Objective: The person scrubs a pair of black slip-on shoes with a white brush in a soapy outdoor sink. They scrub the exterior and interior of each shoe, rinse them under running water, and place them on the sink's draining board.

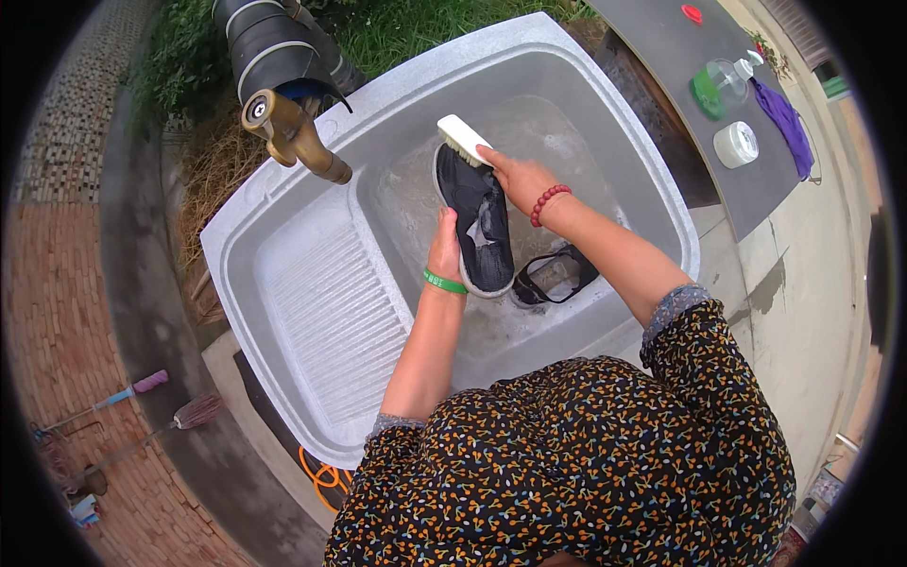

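A black cloth shoe (489,266) with a pale sole is held over the basin of a grey laundry sink (255,397). My left hand (444,244) grips it along its left side, the thumb lying on the sole's edge. In my right hand (526,183) is a white scrubbing brush (464,139), its bristles down on the shoe's far end. The fingers on the brush's underside are partly hidden. A second black shoe (524,289) lies in shallow cloudy water near the basin's front wall, partly under my right forearm.
A brass tap (301,145) juts over the sink's left rim, beside a ribbed washboard (340,312). On a grey slab at right stand a pump bottle of green liquid (712,92), a white tub (737,144) and a purple cloth (783,127). An orange hose (322,478) lies below the sink.
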A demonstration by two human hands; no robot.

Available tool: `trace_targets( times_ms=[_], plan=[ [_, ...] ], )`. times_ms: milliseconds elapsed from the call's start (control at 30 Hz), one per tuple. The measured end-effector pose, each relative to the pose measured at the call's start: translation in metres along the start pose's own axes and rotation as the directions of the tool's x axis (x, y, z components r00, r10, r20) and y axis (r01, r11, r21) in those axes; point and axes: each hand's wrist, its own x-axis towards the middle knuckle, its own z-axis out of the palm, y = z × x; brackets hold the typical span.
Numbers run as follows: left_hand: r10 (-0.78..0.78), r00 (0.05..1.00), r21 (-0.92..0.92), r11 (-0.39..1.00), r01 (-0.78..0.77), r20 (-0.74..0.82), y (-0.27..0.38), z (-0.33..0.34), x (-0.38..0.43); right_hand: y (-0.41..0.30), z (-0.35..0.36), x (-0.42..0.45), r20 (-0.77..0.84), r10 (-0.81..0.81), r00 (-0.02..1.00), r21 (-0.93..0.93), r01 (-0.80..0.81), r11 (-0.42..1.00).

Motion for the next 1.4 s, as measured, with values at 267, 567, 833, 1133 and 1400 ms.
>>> trace_targets(
  times_ms=[267, 567, 833, 1133, 1400],
  plan=[
    [-0.057, 0.998, -0.103, 0.993, 0.058, 0.012, 0.016, -0.031, 0.014, 0.011, 0.030, -0.104, 0.069, -0.329, 0.942, 0.411, 0.274, 0.870],
    [0.076, 0.975, 0.159, 0.986, -0.043, -0.211, -0.017, -0.129, 0.022, 0.143, 0.055, -0.021, -0.080, 0.411, 0.908, 0.127, -0.400, 0.908],
    [-0.110, 0.959, 0.112, 0.983, 0.143, -0.262, -0.015, -0.102, 0.027, 0.035, 0.126, -0.021, -0.010, -0.099, 0.995, 0.369, 0.095, 0.925],
    [-0.101, 0.985, 0.072, 0.991, 0.112, -0.141, 0.005, -0.092, 0.031, 0.006, 0.083, -0.070, 0.063, -0.099, 0.993, 0.339, 0.072, 0.938],
    [-0.008, 1.000, 0.321, 0.947, 0.008, -0.003, -0.009, -0.042, 0.012, 0.032, 0.042, 0.014, -0.221, 0.146, 0.964, 0.249, -0.089, 0.965]
  ],
)
